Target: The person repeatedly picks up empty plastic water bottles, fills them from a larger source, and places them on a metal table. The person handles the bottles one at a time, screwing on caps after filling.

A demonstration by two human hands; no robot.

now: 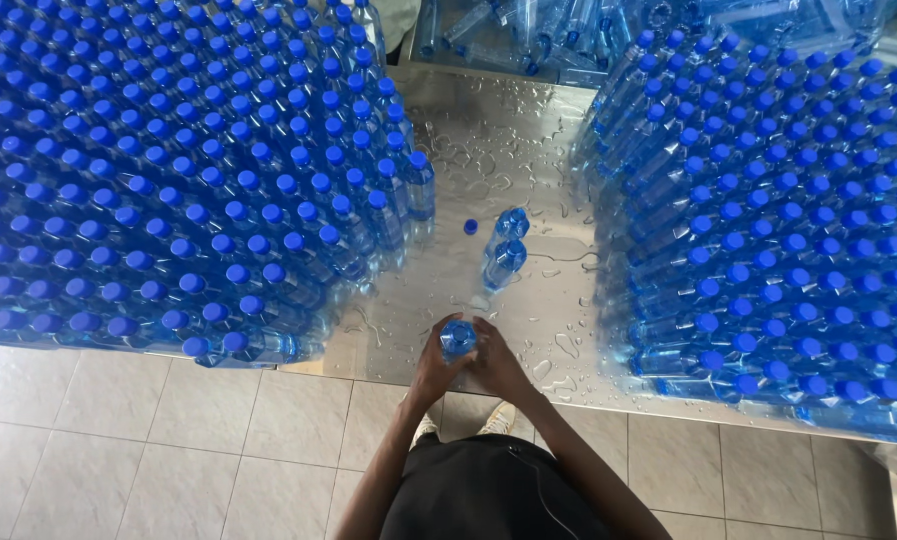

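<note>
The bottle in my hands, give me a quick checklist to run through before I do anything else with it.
1. Both hands on the bottle: left hand and right hand wrap it. Ok.
2. Cap tight: cannot tell.
3. Loose blue cap lies apart on the table. Ok.
4. Two standing bottles upright ahead. Ok.
5. Metal table dry: water drops all over. Not ok.
6. Side stacks stable: cannot tell.

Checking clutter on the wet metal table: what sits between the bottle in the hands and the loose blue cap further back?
In the head view, two upright clear plastic bottles with blue caps stand between the held bottle and the loose blue cap, slightly right of that line.
</note>
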